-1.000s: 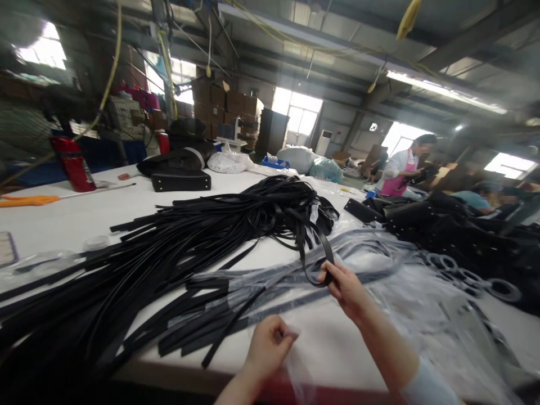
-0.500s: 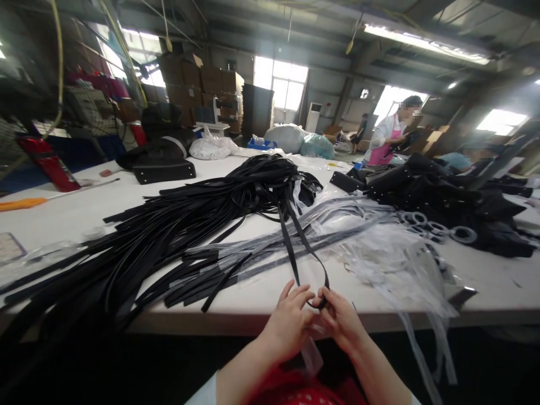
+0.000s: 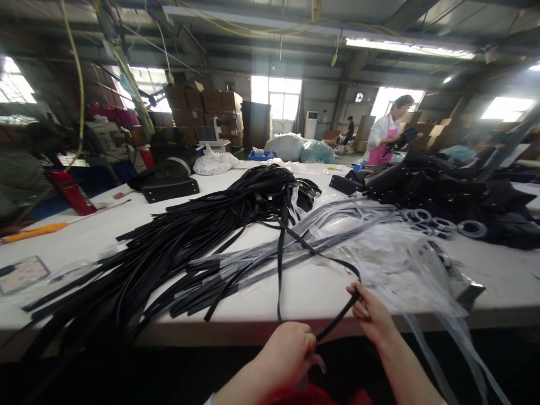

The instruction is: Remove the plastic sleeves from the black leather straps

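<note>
Dim overall; daylight enters by rear windows (image 3: 284, 106), blown out to white. Ceiling tube (image 3: 409, 48) is overexposed, haze near it. Bench (image 3: 312, 289) pale, evenly lit; black straps (image 3: 202, 219) lose detail; film (image 3: 388, 264) shows soft glare. Deep shadow below bench edge. Wide-angle stretch at sides; far left blurred.

A white tabletop (image 3: 261, 301) carries loose black straps (image 3: 198, 219) heaped across its middle, a patterned card (image 3: 25, 274) at 9 o'clock, a black case (image 3: 171, 190) at 11, dark studded pieces (image 3: 439, 185) at 2, grey rings (image 3: 471, 229) at 3, and clear plastic strips (image 3: 388, 270) at 4, trailing over the edge
</note>
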A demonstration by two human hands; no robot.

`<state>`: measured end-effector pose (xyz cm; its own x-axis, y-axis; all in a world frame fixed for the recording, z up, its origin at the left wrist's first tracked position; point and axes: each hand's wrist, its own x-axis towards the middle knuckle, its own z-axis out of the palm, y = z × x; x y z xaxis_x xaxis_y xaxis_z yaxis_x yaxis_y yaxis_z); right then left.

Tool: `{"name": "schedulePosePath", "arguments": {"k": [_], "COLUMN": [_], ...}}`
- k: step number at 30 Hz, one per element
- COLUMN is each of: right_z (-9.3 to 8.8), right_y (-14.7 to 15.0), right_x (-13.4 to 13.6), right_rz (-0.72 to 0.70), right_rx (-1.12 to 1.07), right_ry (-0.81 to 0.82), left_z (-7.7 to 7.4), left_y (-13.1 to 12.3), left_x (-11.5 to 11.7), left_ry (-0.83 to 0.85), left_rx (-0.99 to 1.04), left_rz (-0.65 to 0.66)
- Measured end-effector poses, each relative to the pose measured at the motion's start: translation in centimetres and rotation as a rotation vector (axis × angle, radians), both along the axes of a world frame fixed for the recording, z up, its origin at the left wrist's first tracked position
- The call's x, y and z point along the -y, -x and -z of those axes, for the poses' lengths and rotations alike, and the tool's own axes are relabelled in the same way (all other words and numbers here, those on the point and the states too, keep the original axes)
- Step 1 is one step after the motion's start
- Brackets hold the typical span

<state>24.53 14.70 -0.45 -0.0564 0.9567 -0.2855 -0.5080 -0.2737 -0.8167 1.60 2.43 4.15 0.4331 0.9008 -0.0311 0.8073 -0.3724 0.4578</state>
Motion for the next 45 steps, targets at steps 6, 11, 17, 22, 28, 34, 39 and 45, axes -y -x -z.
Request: {"name": "schedulePosePath", "arguments": {"k": [6, 11, 17, 22, 28, 34, 39, 45], "right_z": [-1.3, -1.3, -7.2, -7.0, -7.3, -8.1, -4.7, -4.8], "right_y": [1.2, 3.7, -4.2, 1.0, 3.2, 2.0, 6.1, 4.3], "right_x": [3.0, 6.2, -4.5, 1.4, 2.7, 0.7, 5.8, 2.7], "right_rz": [-0.225, -0.535, 0.390, 0.051, -0.121, 0.220, -0.490, 0.026], "right_rx": [-0.026, 0.226, -0.050, 0.217, 0.270, 0.200, 0.442, 0.360], "right_ry": [-0.054, -0.080, -0.153, -0.355, -0.227, -0.227, -0.275, -0.231], "left_z": [-1.0, -1.4, -2.6, -3.4, -3.1, -2.3, -1.8, -1.4], "left_y": [-1.0, -0.9, -0.2, -1.1, -0.6, -0.5, -0.4, -0.1], "left_x": [0.1, 0.0, 0.2, 0.2, 0.2, -0.2, -0.6, -0.7], "left_ry": [0.049, 0.084, 0.064, 0.039, 0.150, 0.191, 0.192, 0.264], "left_rx": [0.176, 0.368, 0.328, 0.432, 0.515, 0.551, 0.634, 0.642], "left_rz": [-0.158, -0.132, -0.153, -0.288, -0.216, -0.252, -0.301, -0.367]}}
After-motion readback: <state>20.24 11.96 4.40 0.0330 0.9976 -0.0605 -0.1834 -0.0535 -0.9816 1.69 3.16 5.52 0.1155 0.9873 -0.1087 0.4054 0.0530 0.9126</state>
